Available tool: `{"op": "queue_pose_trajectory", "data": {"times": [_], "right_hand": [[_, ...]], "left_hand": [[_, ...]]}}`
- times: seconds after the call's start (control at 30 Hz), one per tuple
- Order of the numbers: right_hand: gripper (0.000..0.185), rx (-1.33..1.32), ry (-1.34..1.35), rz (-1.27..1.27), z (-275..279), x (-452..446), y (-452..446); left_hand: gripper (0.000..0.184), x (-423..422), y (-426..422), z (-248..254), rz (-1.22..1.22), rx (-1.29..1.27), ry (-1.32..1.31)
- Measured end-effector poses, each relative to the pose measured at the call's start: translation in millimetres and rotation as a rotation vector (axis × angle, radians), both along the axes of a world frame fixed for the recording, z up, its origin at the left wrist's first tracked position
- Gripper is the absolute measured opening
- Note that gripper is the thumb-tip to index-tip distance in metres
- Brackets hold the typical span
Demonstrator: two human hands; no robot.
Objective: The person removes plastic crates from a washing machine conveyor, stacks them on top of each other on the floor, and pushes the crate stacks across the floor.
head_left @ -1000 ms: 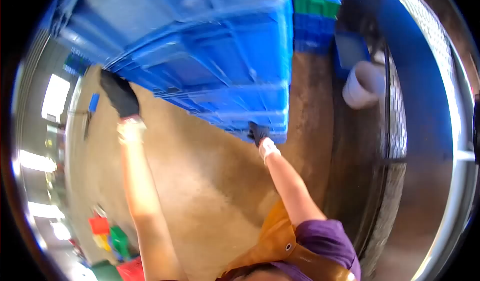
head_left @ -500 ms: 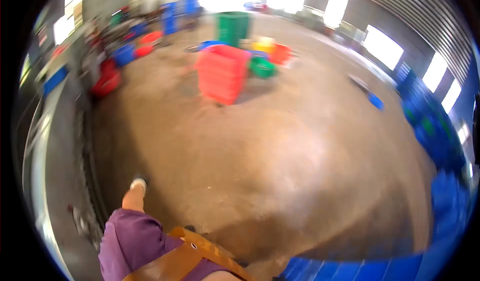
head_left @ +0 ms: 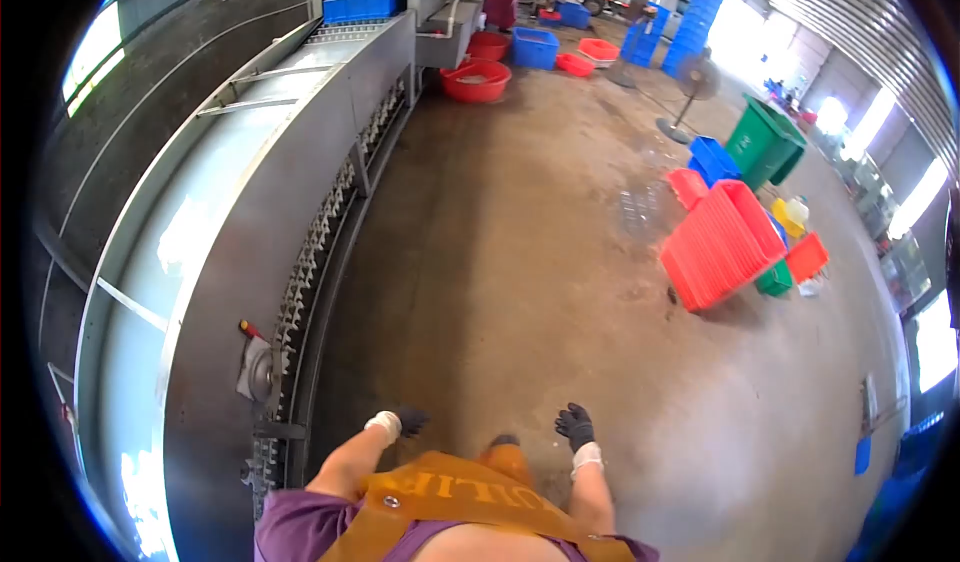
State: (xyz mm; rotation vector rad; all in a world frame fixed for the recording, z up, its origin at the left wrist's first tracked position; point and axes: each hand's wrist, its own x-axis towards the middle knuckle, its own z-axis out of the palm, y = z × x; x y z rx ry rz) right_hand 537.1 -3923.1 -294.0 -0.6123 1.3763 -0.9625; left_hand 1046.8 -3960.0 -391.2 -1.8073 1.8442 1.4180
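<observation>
My left hand, in a dark glove with a white cuff, hangs low in front of my body, beside the long metal conveyor. Its fingers look loosely apart, with nothing seen in them. To the right, over the bare floor, my right hand wears the same kind of glove; its fingers are slightly bent and apart, and it holds nothing. Between the hands is my orange apron. Neither hand touches the conveyor or a crate.
A blue crate sits on the conveyor's far end. Red tubs stand beyond. On the right are stacked red baskets, a green bin and a standing fan. Blue crates line the lower right edge.
My view has swung away from the tall blue crate stack toward the conveyor and the hall. My hands, at the stack a second ago, are now off it and low in front of me.
</observation>
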Motion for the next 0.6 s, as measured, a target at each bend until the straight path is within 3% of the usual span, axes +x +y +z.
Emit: {"op": "queue_pose_trajectory", "data": {"times": [0.07,0.1,0.13,0.17,0.2,0.23,0.27,0.3,0.33,0.37,0.43,0.47,0.5,0.53,0.57,0.6], "right_hand": [[0.045,0.131,0.159,0.137,-64,45,-172],[0.037,0.179,0.456,0.220,-78,82,-255],[0.031,0.279,0.530,0.250,-108,88,-321],[0.026,0.383,0.464,0.260,-136,71,-352],[0.022,0.480,0.381,0.266,-163,60,-373],[0.020,0.507,0.317,0.317,-191,48,-395],[0.019,0.624,0.245,0.110,-155,80,-423],[0.017,0.395,0.438,0.514,-160,94,-460],[0.016,0.047,0.857,0.942,-164,109,-496],[0.017,-0.310,1.191,1.105,-169,123,-532],[0.018,0.117,0.700,0.759,-148,182,-625],[0.020,0.284,0.514,0.527,-134,213,-671],[0.018,0.176,0.385,0.454,-118,246,-711],[0.019,0.077,0.318,0.392,-108,278,-748],[0.020,-0.020,0.340,0.551,-149,298,-804],[0.026,-0.143,0.508,0.612,-144,330,-836]], "left_hand": [[0.029,-4,-117,-4,0.153,-0.010,0.395],[0.030,8,-196,-12,0.232,0.002,0.565],[0.032,24,-266,-8,0.298,0.003,0.663],[0.035,6,-300,12,0.447,0.009,0.617],[0.039,10,-322,80,0.501,-0.129,0.565],[0.041,29,-347,57,0.536,-0.105,0.433],[0.043,50,-372,49,0.427,-0.141,0.296],[0.044,72,-392,27,0.487,-0.181,0.167],[0.045,99,-398,6,0.542,-0.218,0.027],[0.049,129,-402,-2,0.586,-0.286,0.009],[0.053,169,-410,-2,0.794,-0.159,-0.038],[0.051,181,-414,12,1.026,-0.128,0.147],[0.046,216,-413,-33,0.898,-0.238,-0.208],[0.044,215,-417,17,0.936,-0.244,0.020],[0.043,198,-433,78,1.120,-0.104,0.023],[0.042,221,-420,29,1.079,-0.351,0.059]]}}
